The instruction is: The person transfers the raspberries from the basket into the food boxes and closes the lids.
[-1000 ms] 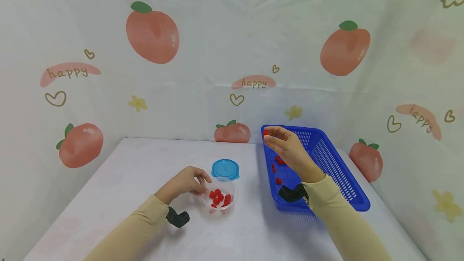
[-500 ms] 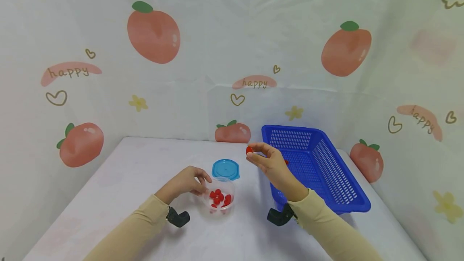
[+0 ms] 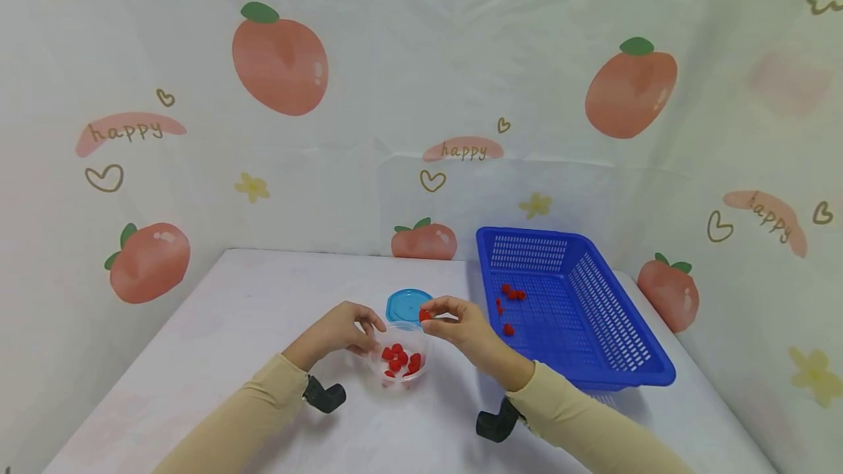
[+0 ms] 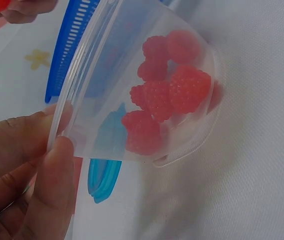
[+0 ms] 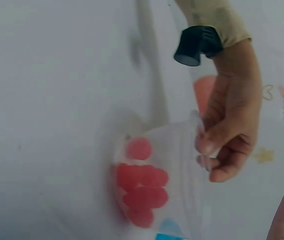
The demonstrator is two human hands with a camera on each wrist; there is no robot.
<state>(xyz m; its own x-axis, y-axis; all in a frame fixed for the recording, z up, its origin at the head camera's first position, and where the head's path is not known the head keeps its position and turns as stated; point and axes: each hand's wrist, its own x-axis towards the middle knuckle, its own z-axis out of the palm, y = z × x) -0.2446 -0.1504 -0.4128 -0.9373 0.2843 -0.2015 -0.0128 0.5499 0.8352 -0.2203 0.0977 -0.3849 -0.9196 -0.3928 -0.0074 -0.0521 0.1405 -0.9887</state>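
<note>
My left hand (image 3: pixel 339 333) pinches the rim of a clear plastic tub (image 4: pixel 89 135) between thumb and fingers. Several red raspberries (image 4: pixel 189 89) lie in the bottom of the tub, which stands on the table. Just above the tub's far right rim, my right hand (image 3: pixel 470 333) holds a single raspberry (image 3: pixel 424 315) between thumb and fingertips. In the left wrist view, part of that hand and a bit of red show at the top left corner. The right wrist view catches only its fingertips (image 5: pixel 282 220) at the lower right edge.
A blue slotted basket (image 3: pixel 593 377) stands to the right, with several raspberries (image 3: pixel 512 294) along its left side. Behind the tub a round blue lid (image 3: pixel 403 306) lies on the white table (image 3: pixel 290 276). A printed cloth (image 3: pixel 356 93) hangs at the back.
My right hand has carried the raspberry from over the basket leftward and down to the tub's rim. The left hand has stayed at the tub.
</note>
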